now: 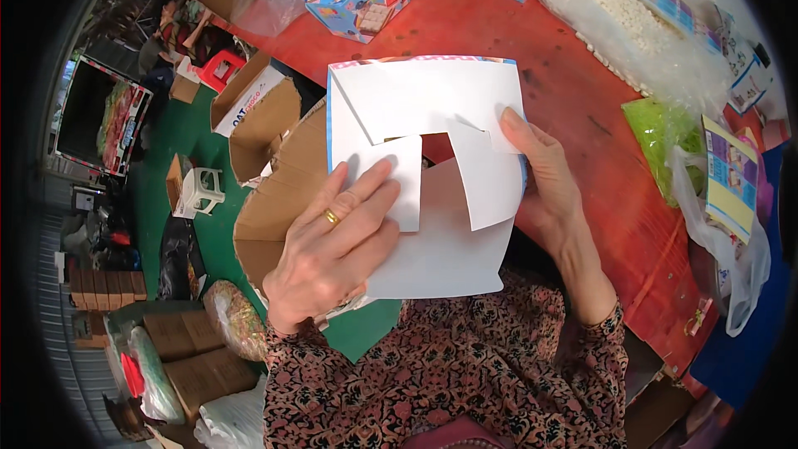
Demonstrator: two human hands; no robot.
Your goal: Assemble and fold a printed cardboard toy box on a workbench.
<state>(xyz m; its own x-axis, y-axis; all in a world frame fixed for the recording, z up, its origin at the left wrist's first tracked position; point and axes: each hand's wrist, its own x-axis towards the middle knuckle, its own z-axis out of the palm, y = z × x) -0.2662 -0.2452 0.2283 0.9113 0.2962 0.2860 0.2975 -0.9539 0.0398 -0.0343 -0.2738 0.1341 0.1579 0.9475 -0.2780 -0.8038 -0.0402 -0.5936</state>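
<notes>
Remote watch, head view. Biggest first: the red table [598,162] sweeps from 12 to 5 o'clock, and a patch of green floor [357,334] shows near 7. Open brown cartons [274,208] gape at 9 to 10.

Mid-view, raised near the table's edge: the card carton [416,100], pale inside turned to me, blue showing along its sides. From my end it looks poorly supported. I judge that a loosened hold could tip it toward the wearer's front, or off at 9 o'clock into the brown cartons.

Left hand [337,241], at the carton's 8 o'clock: fingers spread over the card; its thumb is hidden, so I can't tell whether it pinches or only presses. Right hand [544,166], at 3: narrowed on the edge, thumb on the white face, the other fingers behind, out of my sight. Too hard a squeeze there might crease the wall.

The right-side flap [486,175] stands free and bowed, a gap between it and the left-side flap [405,191] under the fingers. My worry: forced against the bend, it could kink, tear at its fold or catch its neighbour.

Smallest: a gold ring [332,216], which might scuff the card if dragged.
</notes>
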